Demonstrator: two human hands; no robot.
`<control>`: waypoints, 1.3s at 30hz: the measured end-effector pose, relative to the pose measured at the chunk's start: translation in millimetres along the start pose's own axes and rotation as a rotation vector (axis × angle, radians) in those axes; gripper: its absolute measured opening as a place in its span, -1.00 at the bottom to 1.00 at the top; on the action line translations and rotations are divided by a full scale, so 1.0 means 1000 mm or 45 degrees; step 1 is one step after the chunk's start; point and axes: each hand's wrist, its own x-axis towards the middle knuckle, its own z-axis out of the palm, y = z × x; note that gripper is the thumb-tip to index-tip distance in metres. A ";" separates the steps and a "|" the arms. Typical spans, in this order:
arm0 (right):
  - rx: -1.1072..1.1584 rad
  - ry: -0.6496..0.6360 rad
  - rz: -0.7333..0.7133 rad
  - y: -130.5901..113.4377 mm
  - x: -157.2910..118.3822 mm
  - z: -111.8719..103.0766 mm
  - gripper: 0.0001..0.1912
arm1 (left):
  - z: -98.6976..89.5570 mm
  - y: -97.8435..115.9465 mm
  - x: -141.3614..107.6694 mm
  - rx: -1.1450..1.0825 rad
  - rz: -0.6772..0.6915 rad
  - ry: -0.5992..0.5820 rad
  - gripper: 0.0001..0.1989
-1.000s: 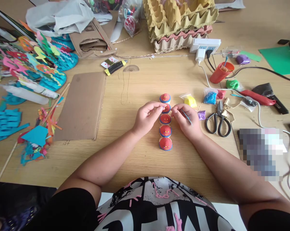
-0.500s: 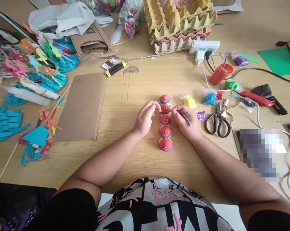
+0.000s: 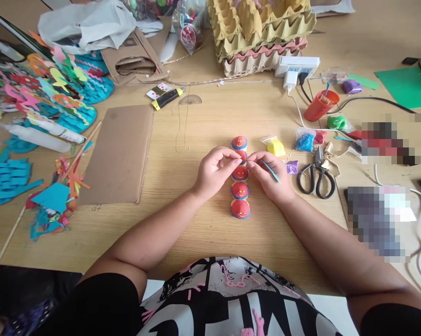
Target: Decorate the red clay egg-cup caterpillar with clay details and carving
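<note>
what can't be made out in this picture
All in the head view:
Second red dome from the top: face covered by the left hand.
Anything pinched in the left hand: too small.
Blue stick: partly covered by the right hand.
Item at lower right: masked by pixelation.
Green sheet: cut off by the right edge.

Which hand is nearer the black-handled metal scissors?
Right. The right hand, holding a thin blue stick, is a little left of the scissors; the left hand is farther left, at the row of red, blue-rimmed domes.
</note>
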 end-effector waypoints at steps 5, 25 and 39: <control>0.025 -0.045 0.027 0.004 0.001 -0.003 -0.60 | -0.005 0.003 0.001 0.342 0.375 -0.030 -0.95; 0.161 -0.103 0.159 0.005 0.001 0.001 -0.58 | -0.009 0.002 0.001 0.591 0.585 -0.055 -0.91; 0.072 -0.107 0.100 0.002 0.000 -0.002 -0.58 | -0.010 0.000 0.001 0.629 0.500 -0.058 -0.86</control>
